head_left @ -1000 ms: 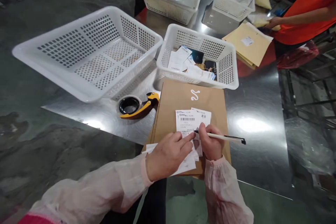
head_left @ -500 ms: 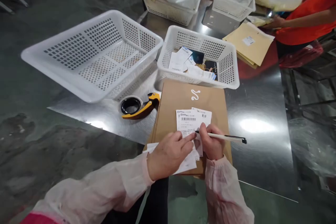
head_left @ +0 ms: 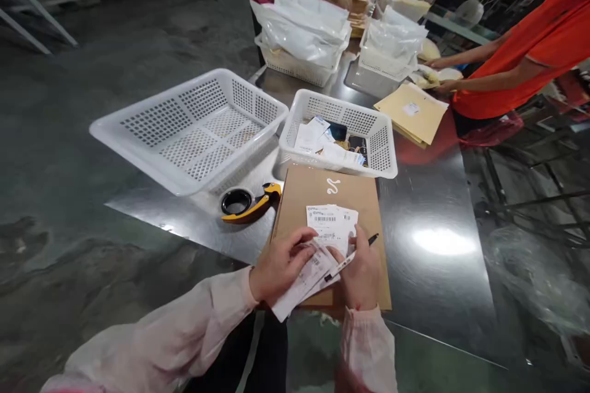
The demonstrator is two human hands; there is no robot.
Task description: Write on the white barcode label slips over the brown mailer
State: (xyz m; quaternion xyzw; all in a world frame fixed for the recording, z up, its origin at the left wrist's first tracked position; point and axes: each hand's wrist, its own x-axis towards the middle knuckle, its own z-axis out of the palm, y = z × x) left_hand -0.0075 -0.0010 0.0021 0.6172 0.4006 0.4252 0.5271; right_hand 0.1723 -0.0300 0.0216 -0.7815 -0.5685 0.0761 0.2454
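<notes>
My left hand (head_left: 279,265) pinches several white printed slips (head_left: 302,285) between thumb and fingers, lifted at a tilt over the near edge of the brown cardboard (head_left: 299,193). My right hand (head_left: 362,275) is closed around a white pen (head_left: 343,263) that lies slantwise across it, its black tip pointing up and away to the right. The fingers of this hand also touch the right side of the slips. More slips with barcodes (head_left: 328,221) lie on the cardboard just beyond both hands.
Left of the cardboard lies a yellow-handled tool (head_left: 253,212) against a black-cored roll (head_left: 236,201). Behind are a bare white basket (head_left: 184,187) and another basket (head_left: 382,171) with slips and dark phone-like items. Beige envelopes (head_left: 417,113) lie right; people in orange (head_left: 516,83) work beyond.
My left hand has picked up the lower slips from the cardboard. My right hand has left its writing pose, turned the pen round and moved to the slips. The view has tilted up.
</notes>
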